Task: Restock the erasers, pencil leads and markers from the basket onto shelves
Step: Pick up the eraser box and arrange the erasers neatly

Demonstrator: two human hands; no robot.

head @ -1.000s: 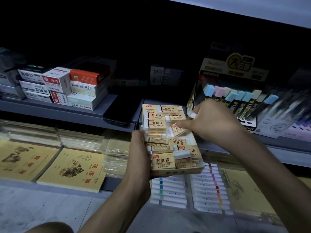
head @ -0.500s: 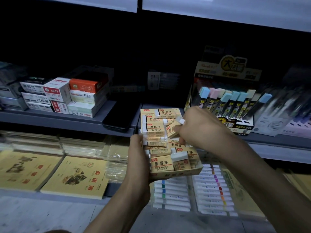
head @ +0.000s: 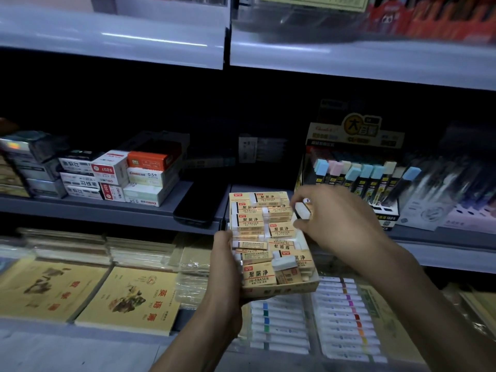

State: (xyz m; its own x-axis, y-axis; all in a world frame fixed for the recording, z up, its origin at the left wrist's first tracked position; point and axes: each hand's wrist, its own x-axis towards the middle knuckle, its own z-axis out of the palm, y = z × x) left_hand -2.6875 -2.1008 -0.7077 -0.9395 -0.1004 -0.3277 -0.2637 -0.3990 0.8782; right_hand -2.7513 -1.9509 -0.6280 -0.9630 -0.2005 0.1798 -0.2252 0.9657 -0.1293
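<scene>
Erasers (head: 259, 275): heaped in paper sleeves inside an open cardboard tray (head: 281, 291), held out before the front edge of the middle shelf (head: 107, 212); far end perhaps resting there, unclear. Grips the tray's near left side with the left hand (head: 225, 267), thumb along the wall, likely to keep it level for sorting. Pinches one loose eraser (head: 302, 210) between thumb and fingertips of the right hand (head: 335, 224), just above the tray's far right corner, probably to lay it flat among the rest. Looks bound for the gap between a dark phone (head: 198, 208) and a display box (head: 357, 181) of capped sticks.
</scene>
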